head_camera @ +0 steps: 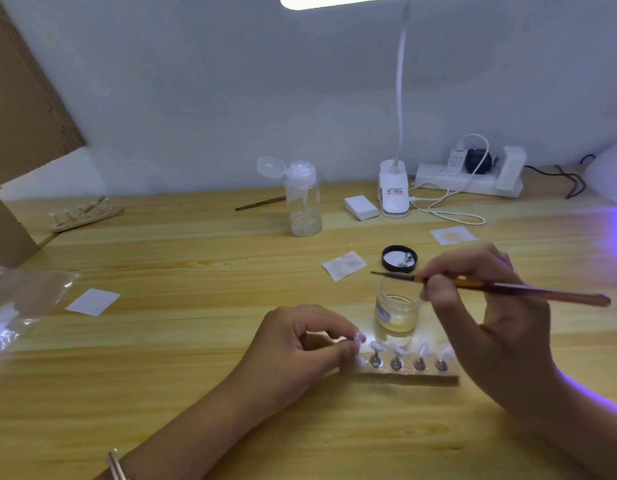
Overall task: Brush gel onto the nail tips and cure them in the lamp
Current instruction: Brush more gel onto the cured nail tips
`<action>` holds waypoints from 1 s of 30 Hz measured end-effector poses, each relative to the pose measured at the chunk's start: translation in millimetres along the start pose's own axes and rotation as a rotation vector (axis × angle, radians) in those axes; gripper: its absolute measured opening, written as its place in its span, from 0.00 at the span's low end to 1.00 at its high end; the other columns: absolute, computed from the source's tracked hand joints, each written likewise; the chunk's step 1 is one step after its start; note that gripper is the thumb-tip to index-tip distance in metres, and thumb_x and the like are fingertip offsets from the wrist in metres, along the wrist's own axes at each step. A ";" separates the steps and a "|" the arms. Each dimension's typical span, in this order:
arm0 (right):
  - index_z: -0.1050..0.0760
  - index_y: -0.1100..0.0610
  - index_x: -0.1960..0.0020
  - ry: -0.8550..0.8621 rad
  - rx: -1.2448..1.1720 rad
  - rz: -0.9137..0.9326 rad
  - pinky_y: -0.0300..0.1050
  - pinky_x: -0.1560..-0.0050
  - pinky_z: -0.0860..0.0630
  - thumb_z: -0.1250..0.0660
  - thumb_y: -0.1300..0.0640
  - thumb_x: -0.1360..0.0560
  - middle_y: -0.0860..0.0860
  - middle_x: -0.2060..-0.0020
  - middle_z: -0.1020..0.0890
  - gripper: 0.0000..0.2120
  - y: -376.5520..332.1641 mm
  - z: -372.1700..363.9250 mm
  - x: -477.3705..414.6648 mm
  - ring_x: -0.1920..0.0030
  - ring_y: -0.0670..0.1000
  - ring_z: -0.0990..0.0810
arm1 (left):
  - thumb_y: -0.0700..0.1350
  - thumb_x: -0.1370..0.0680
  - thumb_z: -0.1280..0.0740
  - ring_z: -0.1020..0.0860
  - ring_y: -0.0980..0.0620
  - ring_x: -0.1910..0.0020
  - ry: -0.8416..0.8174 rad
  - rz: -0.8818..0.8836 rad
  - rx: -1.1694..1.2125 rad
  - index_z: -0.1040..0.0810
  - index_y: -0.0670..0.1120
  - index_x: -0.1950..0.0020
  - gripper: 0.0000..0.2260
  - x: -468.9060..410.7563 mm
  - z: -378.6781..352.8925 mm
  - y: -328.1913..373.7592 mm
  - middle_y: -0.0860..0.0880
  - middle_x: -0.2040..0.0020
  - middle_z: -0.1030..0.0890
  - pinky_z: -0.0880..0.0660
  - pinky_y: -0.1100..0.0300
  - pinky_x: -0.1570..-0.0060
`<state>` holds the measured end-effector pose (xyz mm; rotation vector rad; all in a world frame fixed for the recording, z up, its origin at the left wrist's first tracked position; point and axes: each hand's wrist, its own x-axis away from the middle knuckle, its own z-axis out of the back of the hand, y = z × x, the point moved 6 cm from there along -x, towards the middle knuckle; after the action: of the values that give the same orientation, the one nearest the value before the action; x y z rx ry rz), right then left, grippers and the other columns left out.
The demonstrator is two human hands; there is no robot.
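Note:
A wooden strip (400, 378) near the table's front carries several clear nail tips (397, 351) on small metal stands. My left hand (296, 351) pinches the leftmost nail tip (360, 338) at the strip's left end. My right hand (487, 306) grips a thin gel brush (508, 289), its bristles pointing left above an open glass gel jar (397, 308) just behind the strip. The jar's black lid (399, 259) lies further back with a metal stand in it. The white curing lamp (608, 174) glows purple at the far right edge.
A clear pump bottle (302, 199), a second brush (260, 203), a pad stack (360, 207), a clip desk lamp (393, 195) and a power strip (469, 178) stand at the back. Another nail strip (87, 216) lies back left. Wipes (344, 265) and a plastic bag (19, 299) lie about.

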<state>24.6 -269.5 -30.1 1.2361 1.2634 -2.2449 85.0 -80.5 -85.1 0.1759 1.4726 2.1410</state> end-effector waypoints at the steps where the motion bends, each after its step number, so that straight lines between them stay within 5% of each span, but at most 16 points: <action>1: 0.23 0.47 0.55 0.014 0.009 -0.023 0.49 0.49 0.28 0.37 0.55 0.25 0.44 0.60 0.19 0.05 2.9 2.9 -3.3 0.54 0.55 0.21 | 0.42 0.29 0.23 0.19 0.57 0.57 -0.024 -0.023 -0.051 0.13 0.52 0.58 0.05 0.1 -2.5 1.2 0.57 0.56 0.15 0.23 0.60 0.55; 3: 0.22 0.49 0.56 0.025 0.010 -0.083 0.49 0.49 0.27 0.37 0.54 0.25 0.44 0.61 0.19 0.05 10.5 7.1 -8.9 0.54 0.55 0.20 | 0.44 0.30 0.22 0.20 0.57 0.51 -0.044 -0.045 -0.128 0.13 0.53 0.57 0.05 0.5 -4.9 3.8 0.59 0.56 0.16 0.26 0.63 0.49; 10: 0.22 0.53 0.57 0.036 0.002 -0.171 0.32 0.51 0.29 0.37 0.51 0.26 0.44 0.62 0.19 0.08 30.0 13.1 -20.7 0.54 0.48 0.19 | 0.43 0.30 0.21 0.21 0.57 0.51 -0.048 -0.022 -0.171 0.12 0.54 0.57 0.06 -1.8 -3.3 6.4 0.60 0.57 0.17 0.27 0.63 0.49; 20: 0.22 0.51 0.61 -0.120 0.069 -0.223 0.45 0.57 0.25 0.34 0.57 0.25 0.43 0.63 0.19 0.07 39.6 7.2 -21.8 0.56 0.49 0.20 | 0.46 0.34 0.20 0.21 0.53 0.52 -0.025 -0.075 -0.226 0.18 0.56 0.64 0.08 1.2 -2.8 13.4 0.56 0.58 0.17 0.27 0.59 0.49; 24: 0.23 0.51 0.62 -0.239 0.097 -0.220 0.33 0.66 0.31 0.32 0.59 0.25 0.44 0.62 0.21 0.07 38.1 -1.4 -18.4 0.56 0.47 0.22 | 0.53 0.34 0.25 0.23 0.55 0.49 -0.028 -0.089 -0.331 0.18 0.57 0.61 0.05 2.8 -5.5 17.4 0.58 0.56 0.19 0.29 0.53 0.42; 30: 0.22 0.51 0.61 -0.284 0.136 -0.257 0.40 0.60 0.28 0.32 0.60 0.27 0.46 0.65 0.20 0.06 43.8 -6.1 -13.9 0.56 0.46 0.24 | 0.61 0.34 0.32 0.28 0.59 0.45 -0.046 -0.125 -0.498 0.20 0.58 0.55 0.12 0.6 -19.0 25.9 0.62 0.53 0.24 0.37 0.65 0.41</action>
<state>62.2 -292.0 -45.2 0.7918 1.2344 -2.6128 67.9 -102.8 -69.5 -0.0475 0.8608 2.3044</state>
